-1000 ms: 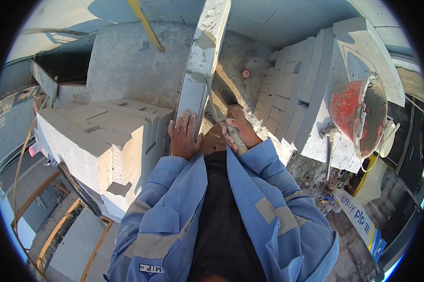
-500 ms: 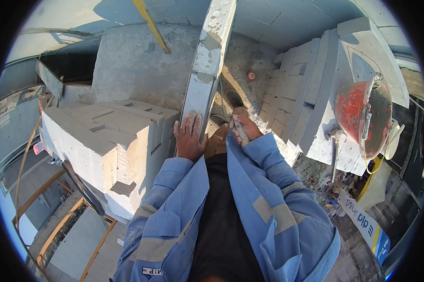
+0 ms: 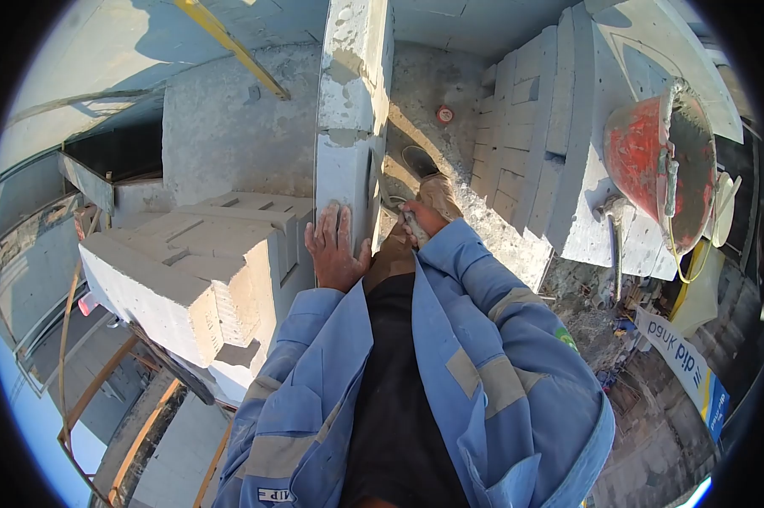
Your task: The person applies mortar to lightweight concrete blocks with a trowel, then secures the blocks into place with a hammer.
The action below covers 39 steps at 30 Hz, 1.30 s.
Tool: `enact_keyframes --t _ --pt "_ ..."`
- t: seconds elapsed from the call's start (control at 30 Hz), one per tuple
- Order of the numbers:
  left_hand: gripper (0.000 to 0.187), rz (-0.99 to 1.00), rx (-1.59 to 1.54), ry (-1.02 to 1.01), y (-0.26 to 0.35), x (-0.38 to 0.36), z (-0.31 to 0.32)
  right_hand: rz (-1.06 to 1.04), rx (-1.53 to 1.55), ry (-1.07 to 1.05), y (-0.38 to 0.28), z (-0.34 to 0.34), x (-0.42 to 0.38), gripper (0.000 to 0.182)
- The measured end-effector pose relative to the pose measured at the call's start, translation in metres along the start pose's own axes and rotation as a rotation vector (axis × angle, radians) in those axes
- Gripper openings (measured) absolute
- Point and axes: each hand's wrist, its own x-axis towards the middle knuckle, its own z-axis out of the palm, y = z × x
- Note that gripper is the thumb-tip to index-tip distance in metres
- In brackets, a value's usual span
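The left hand lies flat, fingers spread, on the near end of the wall top. The right hand has its grip closed on a trowel against the wall's right face — scrape steadily, blade flat, left hand bracing.

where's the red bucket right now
In the head view the red bucket sits at the upper right, on top of the stacked pale blocks, well right of the person's right hand.

Rough concrete block (mortar-smeared), cloth jacket
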Motion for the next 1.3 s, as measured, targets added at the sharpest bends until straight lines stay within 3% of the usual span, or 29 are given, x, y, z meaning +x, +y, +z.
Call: enact_keyframes --t 0.07,0.13,0.27,0.33,0.37,0.43,0.47,0.5,0.57,0.67,0.7,0.77,0.9,1.03,1.2,1.3 --pt "0.078 -0.014 -0.006 -0.03 0.0 0.0 -0.001 -0.04 0.049 0.008 -0.007 0.009 -0.002 0.033" --pt "0.078 -0.022 -0.001 -0.034 0.001 -0.001 -0.002 0.033 0.174 -0.169 -0.018 0.019 -0.004 0.033" --pt "0.076 -0.043 0.0 -0.053 0.001 -0.002 -0.002 -0.021 0.169 -0.234 -0.037 0.015 -0.036 0.034" --pt "0.076 -0.052 -0.002 -0.052 0.002 -0.002 -0.002 -0.218 -0.019 -0.005 -0.044 0.008 -0.026 0.032" --pt "0.076 -0.05 -0.004 -0.057 0.002 -0.001 -0.003 -0.217 -0.02 -0.008 -0.047 0.009 -0.017 0.032" --pt "0.077 -0.028 0.012 -0.039 0.0 -0.003 0.0 -0.393 -0.198 0.331 -0.066 0.013 0.006 0.032" --pt "0.078 -0.009 0.028 -0.026 -0.002 -0.003 0.002 -0.393 -0.22 0.379 -0.077 0.014 0.013 0.032" --pt "0.078 -0.009 0.035 -0.029 -0.003 -0.003 0.002 -0.392 -0.215 0.373 -0.088 0.012 0.022 0.032" --pt "0.077 -0.026 0.02 -0.034 0.0 -0.001 0.0 -0.288 0.218 0.1 -0.104 0.007 0.039 0.033" --pt "0.076 -0.034 0.015 -0.047 0.001 0.0 -0.003 -0.337 0.357 -0.005 -0.126 0.022 0.032 0.034" --pt "0.076 -0.031 0.015 -0.051 0.001 -0.001 -0.002 -0.337 0.361 -0.004 -0.129 0.016 0.037 0.034" --pt "0.076 -0.02 0.015 -0.025 -0.001 -0.001 0.0 -0.248 0.185 -0.23 -0.137 0.002 0.041 0.028" --pt "0.079 -0.001 0.019 -0.036 0.0 0.001 -0.003 -0.127 0.062 -0.094 -0.132 -0.011 0.011 0.026" --pt "0.079 0.002 0.014 -0.042 0.0 0.001 -0.001 -0.058 0.035 -0.242 -0.115 -0.04 -0.004 0.027" --pt "0.08 -0.009 0.03 -0.058 0.001 0.0 -0.002 -0.32 0.109 -0.156 -0.139 -0.016 0.017 0.028" --pt "0.08 -0.009 0.038 -0.067 0.002 0.001 -0.005 -0.251 0.058 -0.125 -0.143 0.02 0.002 0.029"
